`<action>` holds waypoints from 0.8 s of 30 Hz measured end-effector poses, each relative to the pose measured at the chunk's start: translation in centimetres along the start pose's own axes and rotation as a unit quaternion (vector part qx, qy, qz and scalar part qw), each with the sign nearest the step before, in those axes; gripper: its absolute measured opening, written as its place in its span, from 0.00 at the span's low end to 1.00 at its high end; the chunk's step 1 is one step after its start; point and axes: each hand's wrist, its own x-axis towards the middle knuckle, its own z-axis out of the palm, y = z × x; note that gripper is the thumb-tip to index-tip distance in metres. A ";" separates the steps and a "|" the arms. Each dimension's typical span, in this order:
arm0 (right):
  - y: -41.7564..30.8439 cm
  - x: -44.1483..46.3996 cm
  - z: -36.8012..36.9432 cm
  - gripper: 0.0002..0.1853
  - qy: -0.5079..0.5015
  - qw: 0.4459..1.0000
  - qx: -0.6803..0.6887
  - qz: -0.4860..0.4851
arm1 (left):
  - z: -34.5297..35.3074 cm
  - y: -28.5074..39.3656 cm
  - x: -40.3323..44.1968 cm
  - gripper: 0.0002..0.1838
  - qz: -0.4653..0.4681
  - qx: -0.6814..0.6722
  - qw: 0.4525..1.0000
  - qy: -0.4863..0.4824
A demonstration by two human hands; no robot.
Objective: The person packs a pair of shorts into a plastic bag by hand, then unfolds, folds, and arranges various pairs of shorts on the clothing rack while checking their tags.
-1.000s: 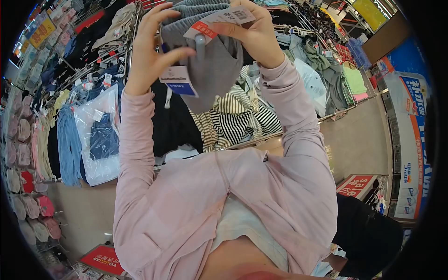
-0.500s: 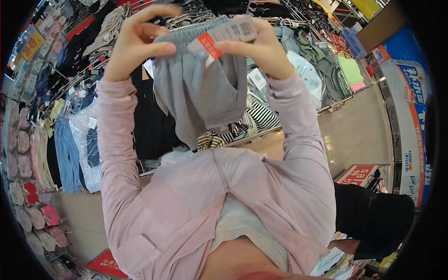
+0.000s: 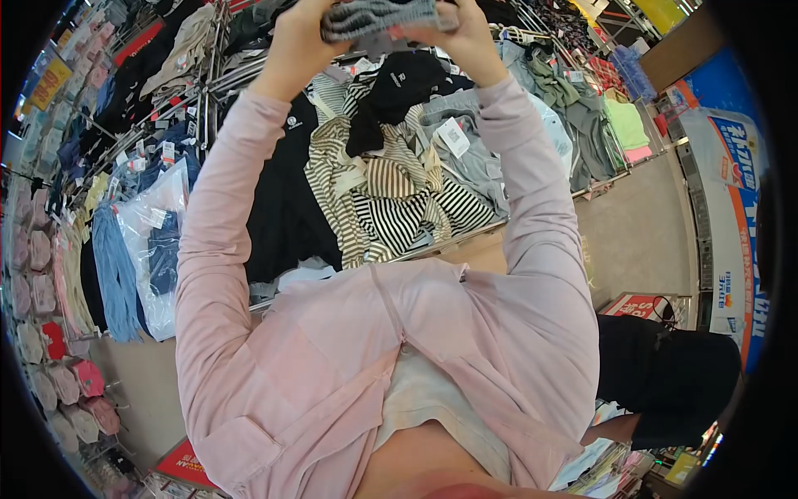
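Note:
At the top edge of the head view, a pair of grey pants (image 3: 381,18) with a gathered elastic waistband is held up, bunched in layers. Its far part is cut off by the frame. My left hand (image 3: 301,40) is closed on the waistband's left end. My right hand (image 3: 470,37) grips the right end, its fingers partly out of frame. Beneath them lies a heap of striped garments (image 3: 399,195), with a black garment (image 3: 399,91) showing a small white print on top. A grey garment with a white tag (image 3: 453,137) lies beside it.
Black clothing (image 3: 287,191) and blue jeans (image 3: 116,266) hang or lie to the left, near a plastic-wrapped garment (image 3: 156,237). Folded green clothing (image 3: 623,125) is at the right. A person in black (image 3: 669,378) stands close at lower right, near a red sale sign (image 3: 628,308).
Both hands have lifted the grey pants up toward the top edge and tipped them, uncovering the striped and black garments below. The white-and-orange tag has gone largely from sight.

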 end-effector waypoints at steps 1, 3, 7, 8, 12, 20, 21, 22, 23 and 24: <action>0.4 -1.3 -0.2 0.16 -0.037 0.998 0.018 0.047 | 1.4 -2.9 -1.7 0.39 0.026 0.017 0.999 0.008; 2.5 -5.0 -0.4 0.20 -0.075 0.990 -0.019 0.115 | 3.6 -2.6 -5.4 0.38 0.011 -0.011 1.000 -0.001; 4.7 -17.8 1.2 0.21 -0.139 0.959 -0.161 0.185 | 11.2 -4.2 -19.6 0.36 -0.036 -0.036 0.996 -0.067; 6.0 -21.9 1.8 0.17 -0.160 0.953 -0.150 0.209 | 13.1 -4.0 -24.1 0.34 -0.089 -0.020 0.990 -0.104; 6.5 -32.0 3.7 0.17 -0.273 0.897 -0.083 0.339 | 16.1 -0.5 -34.6 0.32 -0.232 -0.094 0.937 -0.243; 15.7 -21.5 3.4 0.31 -0.135 0.884 0.080 0.440 | 14.0 -9.6 -23.5 0.40 -0.447 -0.421 0.789 0.002; 17.1 -19.9 4.4 0.36 0.002 0.862 0.231 0.452 | 14.3 -11.7 -22.9 0.45 -0.501 -0.464 0.727 0.071; 19.7 -20.2 4.9 0.36 0.001 0.859 0.232 0.456 | 15.2 -13.9 -23.7 0.45 -0.506 -0.463 0.725 0.072; 22.8 -21.8 5.6 0.38 -0.005 0.860 0.138 0.491 | 16.9 -16.2 -25.9 0.45 -0.575 -0.404 0.709 0.050; 25.0 -23.4 6.0 0.40 -0.012 0.854 0.041 0.518 | 18.6 -17.7 -28.3 0.46 -0.638 -0.342 0.689 0.028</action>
